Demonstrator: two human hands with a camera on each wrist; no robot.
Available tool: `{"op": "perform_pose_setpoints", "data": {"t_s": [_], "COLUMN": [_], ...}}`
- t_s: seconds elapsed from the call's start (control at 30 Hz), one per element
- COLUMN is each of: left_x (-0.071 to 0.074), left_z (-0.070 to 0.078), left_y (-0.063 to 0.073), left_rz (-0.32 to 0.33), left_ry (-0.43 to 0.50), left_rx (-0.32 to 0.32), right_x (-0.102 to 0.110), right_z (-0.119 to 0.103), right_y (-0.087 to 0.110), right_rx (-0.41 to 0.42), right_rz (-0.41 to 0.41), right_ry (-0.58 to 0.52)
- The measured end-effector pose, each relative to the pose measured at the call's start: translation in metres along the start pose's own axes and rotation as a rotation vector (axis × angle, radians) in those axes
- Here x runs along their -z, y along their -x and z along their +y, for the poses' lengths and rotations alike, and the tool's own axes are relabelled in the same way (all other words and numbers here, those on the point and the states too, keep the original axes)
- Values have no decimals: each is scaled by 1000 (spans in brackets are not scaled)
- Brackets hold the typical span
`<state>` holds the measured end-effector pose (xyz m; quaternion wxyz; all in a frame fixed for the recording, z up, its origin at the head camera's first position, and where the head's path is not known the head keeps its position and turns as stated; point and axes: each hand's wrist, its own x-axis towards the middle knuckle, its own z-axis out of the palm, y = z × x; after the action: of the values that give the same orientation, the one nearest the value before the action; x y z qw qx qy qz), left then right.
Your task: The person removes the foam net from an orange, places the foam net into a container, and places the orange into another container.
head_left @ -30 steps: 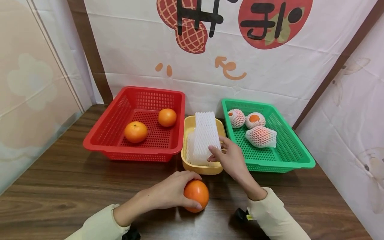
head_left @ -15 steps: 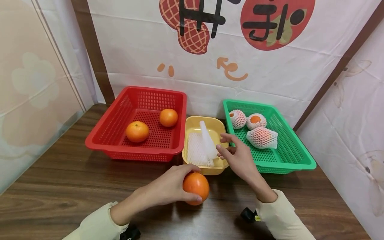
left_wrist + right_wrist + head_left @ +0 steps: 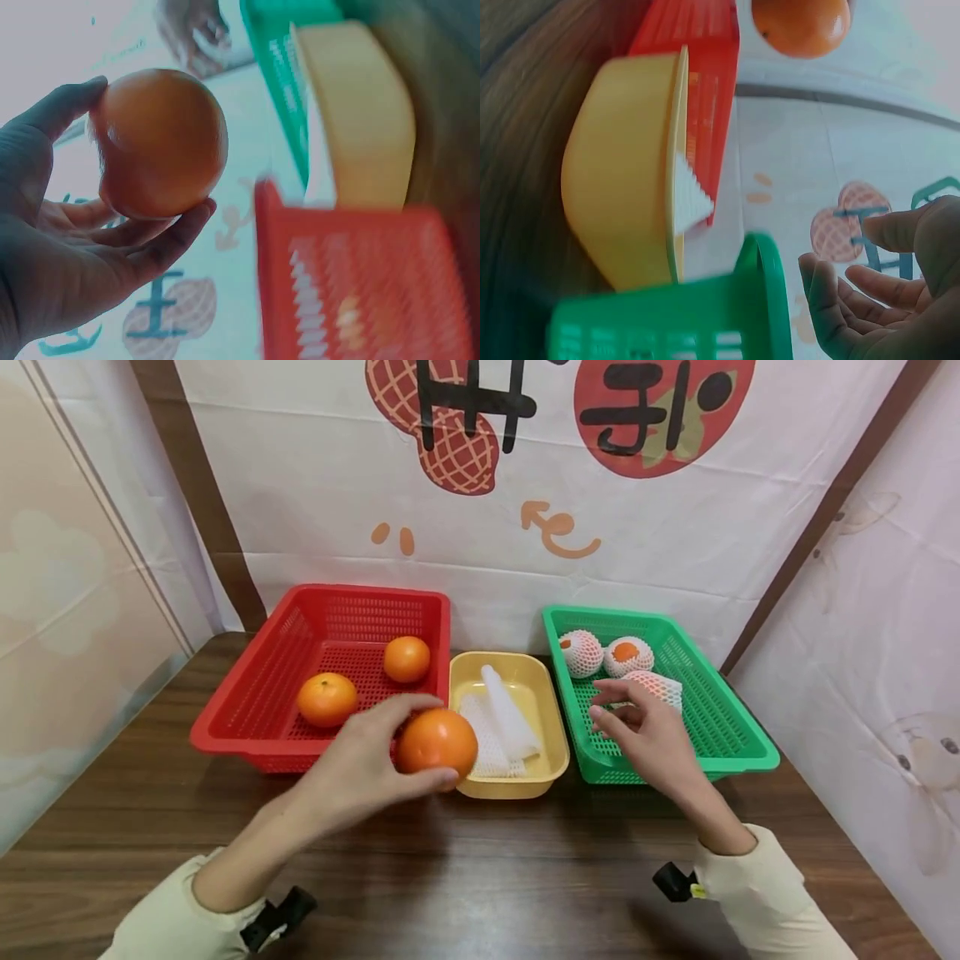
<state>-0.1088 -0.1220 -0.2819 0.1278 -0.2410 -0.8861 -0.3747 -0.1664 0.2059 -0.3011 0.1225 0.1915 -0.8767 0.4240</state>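
Observation:
My left hand [image 3: 341, 768] grips a bare orange [image 3: 437, 746], thumb on the near side and fingers on the far side. It is raised above the table, by the gap between the red basket [image 3: 225, 739] and the yellow tray [image 3: 553, 752]. The left wrist view shows the same orange [image 3: 165, 142] held at the fingertips. My right hand [image 3: 656, 739] hovers over the front of the green basket [image 3: 731, 752], fingers loosely bent, nothing in them. White foam net sleeves [image 3: 512, 718] lie in the yellow tray, one of them leaning across another.
Two bare oranges, one at the front [image 3: 327, 699] and one farther back [image 3: 407, 659], sit in the red basket. Net-wrapped fruits [image 3: 582, 653] lie in the green basket, one partly behind my right hand. A printed cloth [image 3: 300, 485] hangs behind the dark wooden table [image 3: 510, 877].
My right hand has let go of the foam net sleeve, which dropped into the yellow tray, and moved right over the green basket. My left hand has lifted the orange up and leftward.

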Motion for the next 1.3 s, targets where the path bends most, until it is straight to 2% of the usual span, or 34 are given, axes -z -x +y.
{"op": "perform_pose_setpoints", "data": {"t_s": [0.27,0.37,0.47,0.73,1.07,1.3], "left_x": [39,49,54,46,23,16], "left_z": [-7,-13,-26,-60,-84,-100], "left_y": [-23,-33,-42,-57,-65,-67], "left_rz": [39,65,74,-13,-103,-160], "left_ry": [-57,-91,-111,-133,-201,-257], "left_rx": [130,161,219,352,412,431], "right_x": [17,22,25,35,52,56], "right_z": [18,27,36,59,85,92], "right_y": [-11,-17,-22,-32,-39,-44], "right_rx": [-7,-18,-32,-42,-148,-158], "right_rz": [51,61,53,23,-20,-52], "right_ry": [151,195,202,225,257,275]}}
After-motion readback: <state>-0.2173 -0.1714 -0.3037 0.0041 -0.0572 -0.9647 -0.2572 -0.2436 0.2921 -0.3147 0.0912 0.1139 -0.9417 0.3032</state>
